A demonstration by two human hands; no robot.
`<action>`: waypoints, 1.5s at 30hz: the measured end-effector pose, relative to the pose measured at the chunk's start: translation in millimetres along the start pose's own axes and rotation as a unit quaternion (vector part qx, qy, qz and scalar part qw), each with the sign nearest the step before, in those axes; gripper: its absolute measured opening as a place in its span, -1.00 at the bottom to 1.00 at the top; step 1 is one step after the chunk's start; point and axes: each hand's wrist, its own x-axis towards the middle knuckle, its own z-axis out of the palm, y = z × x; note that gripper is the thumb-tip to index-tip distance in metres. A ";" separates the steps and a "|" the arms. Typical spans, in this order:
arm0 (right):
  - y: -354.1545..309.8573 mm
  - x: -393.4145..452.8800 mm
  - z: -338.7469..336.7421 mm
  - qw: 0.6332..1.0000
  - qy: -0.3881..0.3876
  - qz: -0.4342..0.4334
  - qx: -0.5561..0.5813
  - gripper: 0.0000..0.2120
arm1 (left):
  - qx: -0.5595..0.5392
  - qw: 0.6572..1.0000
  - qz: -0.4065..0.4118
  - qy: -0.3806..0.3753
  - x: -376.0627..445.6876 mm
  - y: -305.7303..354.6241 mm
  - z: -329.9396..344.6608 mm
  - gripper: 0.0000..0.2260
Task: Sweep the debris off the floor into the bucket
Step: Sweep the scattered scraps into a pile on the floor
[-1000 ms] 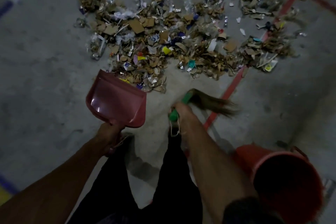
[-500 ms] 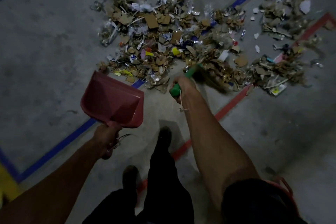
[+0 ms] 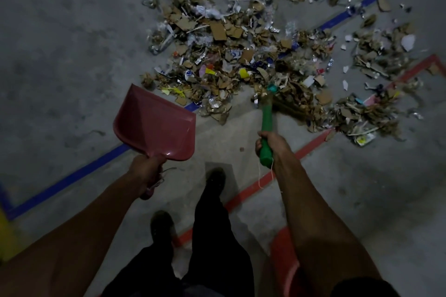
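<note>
The debris point(image 3: 253, 55), a wide heap of cardboard scraps, paper and foil bits, lies on the floor point(image 3: 60, 67) across a blue tape line point(image 3: 72, 176) and a red one point(image 3: 255, 185). At the heap's near edge, the broom point(image 3: 268, 125) has its bristles among the scraps and its green handle slants back toward the person. The right hand point(image 3: 271, 143) grips that handle, fingers wrapped round it; a thin string hangs from the handle's end. Left of the heap's near edge, the pink dustpan point(image 3: 154, 125) is held tilted, its mouth just beside the scraps. The left hand point(image 3: 147, 173) grips its handle, fingers curled round it. Nearer than the heap, behind the right forearm, a red bucket point(image 3: 283, 263) shows in part. Two dark shoes and trouser legs stand between the arms.
</note>
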 end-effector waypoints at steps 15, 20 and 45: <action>139.3 -165.7 12.9 0.986 0.095 -0.134 -0.012 -0.87 | 0.031 0.996 0.040 -0.079 -36.6 -67.0 -132.2 -0.77; 205.6 -183.9 24.5 0.974 0.067 -0.164 -0.138 -0.94 | 0.033 0.998 0.010 -0.056 -44.4 -82.1 -173.6 -0.70; 80.0 -0.5 220.6 0.904 -0.110 -0.047 -0.411 -0.90 | -0.047 0.988 -0.052 0.139 44.1 -16.8 -159.4 -0.87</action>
